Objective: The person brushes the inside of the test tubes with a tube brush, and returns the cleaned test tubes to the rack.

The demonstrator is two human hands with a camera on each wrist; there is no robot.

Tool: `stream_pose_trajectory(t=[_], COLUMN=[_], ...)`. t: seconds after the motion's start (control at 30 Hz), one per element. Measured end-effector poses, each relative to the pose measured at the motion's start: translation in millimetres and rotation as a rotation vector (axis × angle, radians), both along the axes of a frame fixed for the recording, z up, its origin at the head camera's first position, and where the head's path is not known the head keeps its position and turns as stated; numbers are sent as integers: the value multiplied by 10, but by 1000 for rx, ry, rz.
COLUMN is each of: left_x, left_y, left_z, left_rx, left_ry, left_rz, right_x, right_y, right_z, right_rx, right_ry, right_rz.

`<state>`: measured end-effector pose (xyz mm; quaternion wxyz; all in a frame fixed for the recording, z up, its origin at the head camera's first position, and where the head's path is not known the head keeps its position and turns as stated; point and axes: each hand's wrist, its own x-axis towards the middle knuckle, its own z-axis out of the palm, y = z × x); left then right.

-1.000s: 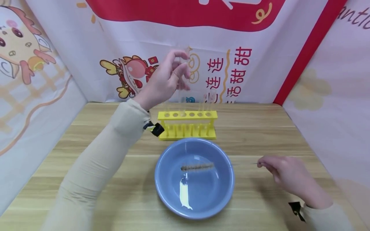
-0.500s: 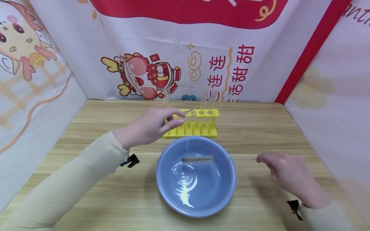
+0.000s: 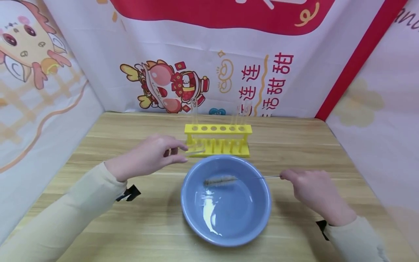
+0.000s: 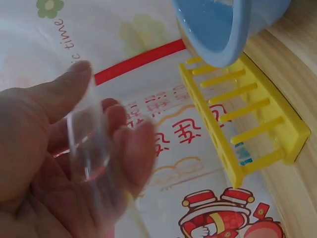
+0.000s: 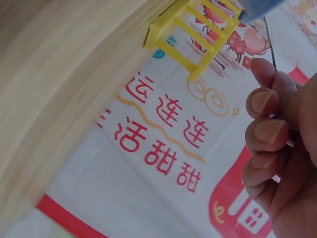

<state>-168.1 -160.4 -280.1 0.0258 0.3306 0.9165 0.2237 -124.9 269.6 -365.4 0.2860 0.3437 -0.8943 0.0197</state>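
Observation:
My left hand [image 3: 152, 154] holds a clear glass test tube [image 3: 197, 150] between thumb and fingers, beyond the far left rim of the basin. The tube lies almost level in the head view, one end pointing right; in the left wrist view the glass [image 4: 89, 148] is blurred against the palm. My right hand [image 3: 317, 193] pinches the thin wire handle of a test tube brush [image 3: 220, 181]. Its bristly tan head is over the blue basin [image 3: 226, 240], which holds water; whether the bristles touch the water I cannot tell. The wire shows above the fingers [image 5: 265, 101] in the right wrist view.
Behind the basin stands a yellow test tube rack [image 3: 217, 129], with a clear tube [image 3: 194, 114] at its left end and two more at its right. A printed cloth [image 3: 157, 32] hangs behind the wooden table [image 3: 294, 145], with cloth walls at both sides.
My left hand has come down from above the rack, bringing the test tube out and tilting it from upright to nearly level. The right hand has shifted slightly left with the brush.

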Motion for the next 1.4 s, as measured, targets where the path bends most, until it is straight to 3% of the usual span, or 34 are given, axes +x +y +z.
stream_pose_trajectory(t=[0.2,0.33,0.53,0.7,0.87,1.17,1.4], left_x=[52,90,144,214,277,364,413], left_y=[-77,-111,-141,-167,-177,-152,-132], left_z=[-21,-81,-130,-162,-184,-214,-226], left_rx=[-102,-149,-145,-150,-162,-115,-107], left_ry=[103,154,67,30,117,355,442], left_rz=[-15,0,44,14,-3,-61,-101], right_x=[-4,9,26,122,242,359,388], right_y=[-86,-113,27,247,350,226,158], right_z=[79,114,125,166,219,318,350], right_rx=[67,56,-124,-233,-315,-321,-318], right_ry=[100,119,172,150,152,197,220], right_rz=[90,96,42,24,-19,40,84])
